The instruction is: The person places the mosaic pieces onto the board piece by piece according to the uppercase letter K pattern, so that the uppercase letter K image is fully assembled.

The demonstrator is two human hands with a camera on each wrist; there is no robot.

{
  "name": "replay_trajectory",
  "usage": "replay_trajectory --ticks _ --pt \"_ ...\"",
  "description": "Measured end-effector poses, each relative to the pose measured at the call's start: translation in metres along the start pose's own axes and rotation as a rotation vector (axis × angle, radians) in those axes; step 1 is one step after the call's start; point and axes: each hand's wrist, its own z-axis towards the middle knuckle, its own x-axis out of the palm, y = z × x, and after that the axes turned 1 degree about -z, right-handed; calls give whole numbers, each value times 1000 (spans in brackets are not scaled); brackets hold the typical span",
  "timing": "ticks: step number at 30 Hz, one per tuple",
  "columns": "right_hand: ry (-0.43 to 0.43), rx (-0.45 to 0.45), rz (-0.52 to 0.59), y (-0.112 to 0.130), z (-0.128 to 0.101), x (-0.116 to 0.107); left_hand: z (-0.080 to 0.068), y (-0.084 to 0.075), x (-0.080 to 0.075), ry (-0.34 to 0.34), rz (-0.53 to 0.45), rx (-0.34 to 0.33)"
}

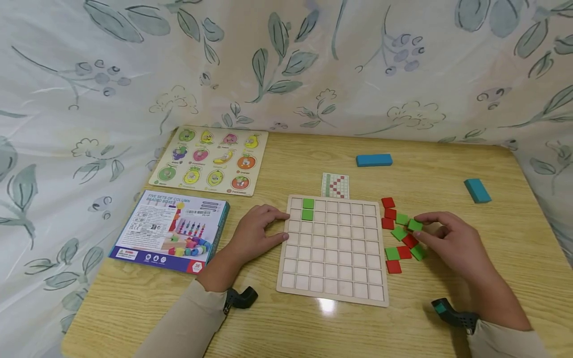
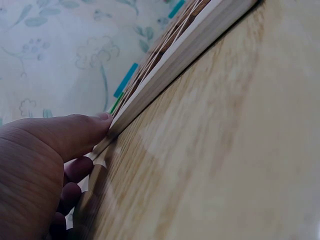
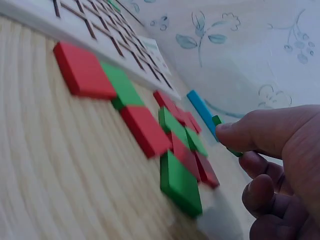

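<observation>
My right hand [image 1: 454, 243] pinches a green square tile [image 1: 415, 225] between thumb and fingers, over a loose group of red and green tiles. In the right wrist view, slivers of that green tile [image 3: 234, 151] show past the thumb. The wooden grid board [image 1: 331, 243] lies flat in the middle, with two green tiles [image 1: 308, 209] in the top two cells of its second column. My left hand [image 1: 257, 228] rests by the board's left edge, thumb and index fingertips touching it. In the left wrist view, the thumb [image 2: 82, 130] lies against the edge and the other fingers bend below.
A small pattern card [image 1: 335, 186] lies at the board's far edge. Two blue blocks, one long [image 1: 374, 160] and one nearer the right [image 1: 477, 191], lie behind. On the left are a fruit puzzle board [image 1: 208, 159] and a boxed bead set [image 1: 170, 228]. A patterned curtain [image 1: 286, 64] hangs behind.
</observation>
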Motion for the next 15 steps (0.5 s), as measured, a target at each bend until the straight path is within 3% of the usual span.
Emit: replay_trajectory --ticks 15 --pt "27 -103 44 40 5 14 1 -2 -1 3 1 5"
